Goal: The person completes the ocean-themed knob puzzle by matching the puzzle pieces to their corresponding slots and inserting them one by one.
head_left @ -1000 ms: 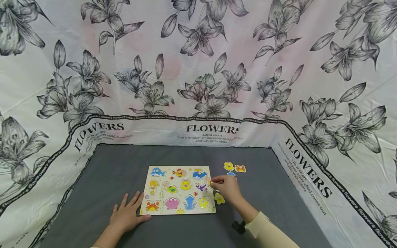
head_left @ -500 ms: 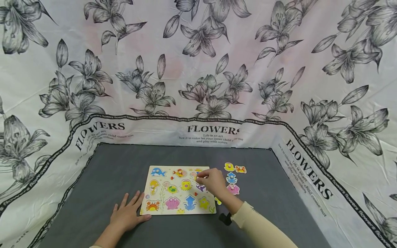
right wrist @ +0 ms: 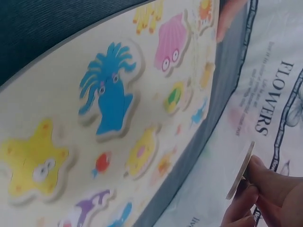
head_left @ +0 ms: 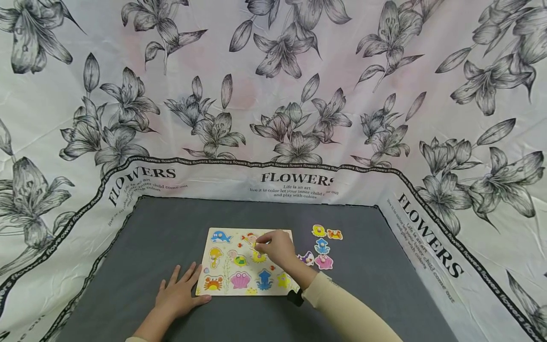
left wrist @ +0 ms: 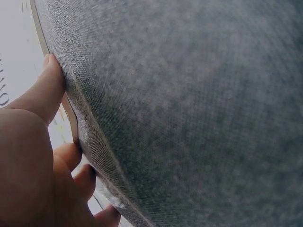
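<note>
A pale puzzle board (head_left: pixel 231 290) printed with colourful sea animals lies on the grey table. Over its upper right part, my right hand (head_left: pixel 278 248) pinches a small flat puzzle piece (right wrist: pixel 240 170). The right wrist view shows that piece edge-on, raised off the board, so its picture is mostly hidden. My left hand (head_left: pixel 177 292) lies with fingers spread at the board's lower left corner, thumb and fingertips touching its edge. In the left wrist view the left thumb (left wrist: pixel 45 90) is against the board's rim.
Right of the board lie loose pieces: a yellow one (head_left: pixel 318 231), an orange crab (head_left: pixel 334 234), a blue squid (head_left: pixel 322 246), a pink shell (head_left: pixel 324 261) and a purple one (head_left: pixel 306 258). A floral cloth (head_left: pixel 213 180) surrounds the table.
My right hand has moved left from the board's right edge to over its upper part, carrying the puzzle piece. Loose pieces behind it are now uncovered. The left hand stays put.
</note>
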The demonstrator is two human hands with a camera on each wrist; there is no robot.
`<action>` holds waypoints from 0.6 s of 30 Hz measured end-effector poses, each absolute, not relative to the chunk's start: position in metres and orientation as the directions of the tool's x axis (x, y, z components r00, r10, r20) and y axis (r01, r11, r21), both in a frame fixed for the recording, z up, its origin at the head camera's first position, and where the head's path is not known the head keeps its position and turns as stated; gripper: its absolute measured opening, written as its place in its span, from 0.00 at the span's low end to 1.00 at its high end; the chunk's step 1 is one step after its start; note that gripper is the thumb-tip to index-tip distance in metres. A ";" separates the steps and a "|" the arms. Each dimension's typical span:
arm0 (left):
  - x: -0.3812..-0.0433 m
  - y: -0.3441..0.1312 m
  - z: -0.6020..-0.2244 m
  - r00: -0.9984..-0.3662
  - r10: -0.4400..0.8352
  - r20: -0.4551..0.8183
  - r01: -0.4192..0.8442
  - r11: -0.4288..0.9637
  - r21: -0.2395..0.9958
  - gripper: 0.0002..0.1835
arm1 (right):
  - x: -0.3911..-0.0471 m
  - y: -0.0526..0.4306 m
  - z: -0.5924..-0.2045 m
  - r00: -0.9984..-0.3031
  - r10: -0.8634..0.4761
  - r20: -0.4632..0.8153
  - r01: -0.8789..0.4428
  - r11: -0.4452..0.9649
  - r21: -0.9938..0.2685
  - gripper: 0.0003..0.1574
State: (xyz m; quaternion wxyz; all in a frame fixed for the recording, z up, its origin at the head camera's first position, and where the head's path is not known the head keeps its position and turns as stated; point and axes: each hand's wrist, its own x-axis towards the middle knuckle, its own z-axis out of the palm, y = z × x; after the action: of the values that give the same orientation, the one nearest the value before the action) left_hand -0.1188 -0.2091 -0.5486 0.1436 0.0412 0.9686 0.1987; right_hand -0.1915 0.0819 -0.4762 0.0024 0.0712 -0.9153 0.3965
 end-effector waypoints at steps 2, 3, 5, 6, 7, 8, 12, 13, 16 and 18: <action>-0.119 -0.210 -0.548 -0.955 0.139 -0.262 0.024 0.918 0.397 0.60 | -0.193 0.076 -0.479 -0.989 -0.133 0.065 -0.138 0.674 -0.726 0.03; -0.119 -0.210 -0.547 -0.954 0.141 -0.263 0.026 0.917 0.398 0.60 | -0.193 0.074 -0.481 -0.989 -0.134 0.061 -0.136 0.673 -0.727 0.03; -0.119 -0.210 -0.547 -0.953 0.141 -0.267 0.025 0.917 0.398 0.60 | -0.195 0.069 -0.485 -0.988 -0.139 0.064 -0.142 0.680 -0.720 0.03; -0.120 -0.210 -0.548 -0.953 0.141 -0.270 0.023 0.918 0.396 0.60 | -0.196 0.067 -0.488 -0.988 -0.141 0.066 -0.145 0.685 -0.714 0.03; -0.120 -0.209 -0.548 -0.953 0.140 -0.270 0.024 0.919 0.393 0.60 | -0.197 0.065 -0.490 -0.988 -0.139 0.061 -0.141 0.692 -0.708 0.03; -0.120 -0.209 -0.549 -0.952 0.139 -0.272 0.023 0.920 0.391 0.60 | -0.198 0.063 -0.493 -0.989 -0.136 0.059 -0.138 0.697 -0.704 0.03; -0.120 -0.208 -0.549 -0.954 0.138 -0.267 0.024 0.921 0.390 0.60 | -0.199 0.057 -0.500 -0.991 -0.129 0.033 -0.115 0.715 -0.690 0.03; -0.120 -0.207 -0.548 -0.954 0.137 -0.267 0.023 0.920 0.391 0.60 | -0.199 0.055 -0.501 -0.991 -0.130 0.027 -0.113 0.717 -0.687 0.03; -0.119 -0.207 -0.548 -0.955 0.129 -0.268 0.015 0.921 0.389 0.60 | -0.199 0.049 -0.505 -0.989 -0.147 0.025 -0.125 0.724 -0.678 0.04; -0.118 -0.207 -0.548 -0.955 0.123 -0.270 0.009 0.922 0.388 0.59 | -0.199 0.044 -0.507 -0.988 -0.151 0.022 -0.128 0.739 -0.661 0.04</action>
State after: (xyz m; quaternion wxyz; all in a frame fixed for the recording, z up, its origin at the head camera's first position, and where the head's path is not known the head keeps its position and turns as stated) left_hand -0.1183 -0.2074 -0.5478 0.1460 0.0341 0.9693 0.1951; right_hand -0.1992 0.0439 -0.5069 -0.0165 0.0750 -0.9324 0.3533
